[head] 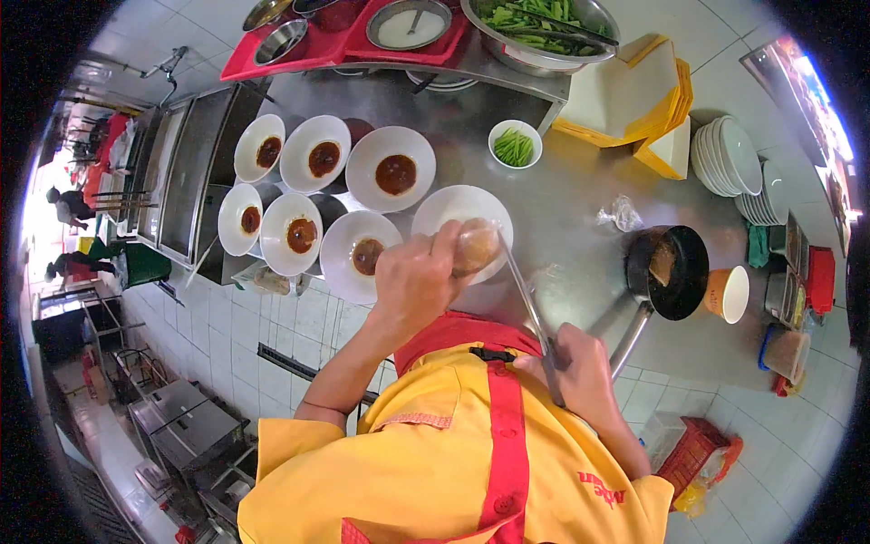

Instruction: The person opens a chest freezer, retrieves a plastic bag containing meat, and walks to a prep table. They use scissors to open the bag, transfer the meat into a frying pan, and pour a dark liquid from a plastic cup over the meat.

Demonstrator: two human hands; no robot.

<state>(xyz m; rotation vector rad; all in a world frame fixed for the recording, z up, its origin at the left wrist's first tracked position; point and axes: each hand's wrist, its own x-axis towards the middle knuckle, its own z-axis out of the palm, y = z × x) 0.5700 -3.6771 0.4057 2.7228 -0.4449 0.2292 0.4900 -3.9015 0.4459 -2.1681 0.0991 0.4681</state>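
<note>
My left hand (418, 272) grips a clear plastic bag with a brown filling (476, 248). It is held above a white bowl (442, 204), whose bottom is largely hidden. In my right hand (578, 360) is a long, thin metal utensil (522, 279) with a dark handle; its tip meets the bag's edge, and I cannot tell its exact kind. Left of the bag stand two rows of white bowls, each with dark brown sauce in the bottom, among them a front bowl (333, 251) and a back bowl (395, 153).
A small bowl of cut green vegetables (514, 144) stands farther back on the steel table (578, 197). At right are a black saucepan (693, 272), a paper cup (731, 294), crumpled plastic (620, 214), yellow-edged cartons (622, 95) and stacked bowls (727, 156). A raised shelf holds red trays (299, 64).
</note>
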